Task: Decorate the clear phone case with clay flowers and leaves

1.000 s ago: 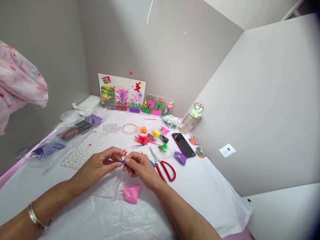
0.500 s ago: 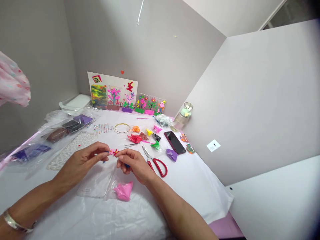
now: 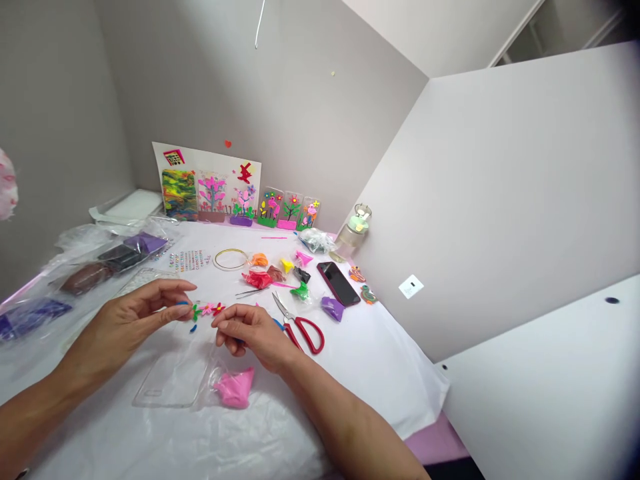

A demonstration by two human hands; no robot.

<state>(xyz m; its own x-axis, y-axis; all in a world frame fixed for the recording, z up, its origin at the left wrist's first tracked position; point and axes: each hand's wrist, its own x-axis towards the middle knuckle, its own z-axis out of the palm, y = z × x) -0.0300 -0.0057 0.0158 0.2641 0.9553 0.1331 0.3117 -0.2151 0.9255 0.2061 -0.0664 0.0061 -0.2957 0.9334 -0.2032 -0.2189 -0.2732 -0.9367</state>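
Note:
My left hand [image 3: 145, 313] pinches a small piece of blue clay [image 3: 183, 304] between thumb and forefinger. Beside its fingertips lie a green clay flower [image 3: 196, 312], a pink flower [image 3: 207, 309] and a red flower [image 3: 219, 309], with a small blue piece [image 3: 193, 329] just below. My right hand [image 3: 247, 332] is curled to the right of the flowers, fingers pressed together; what it holds, if anything, is too hidden to name. A clear phone case [image 3: 173, 380] lies below the hands, beside a bagged pink clay lump [image 3: 235, 388].
Red-handled scissors [image 3: 305, 330] lie right of my right hand. Beyond are a phone [image 3: 339, 283], purple clay [image 3: 333, 307], several small clay bags and a bottle [image 3: 353, 233]. Clay-decorated panels [image 3: 291, 210] lean at the back wall. Large plastic bags [image 3: 90, 273] cover the left side.
The view has shifted right. My hands have moved slightly apart, and the green flower and more of the pink and red flowers now show between them.

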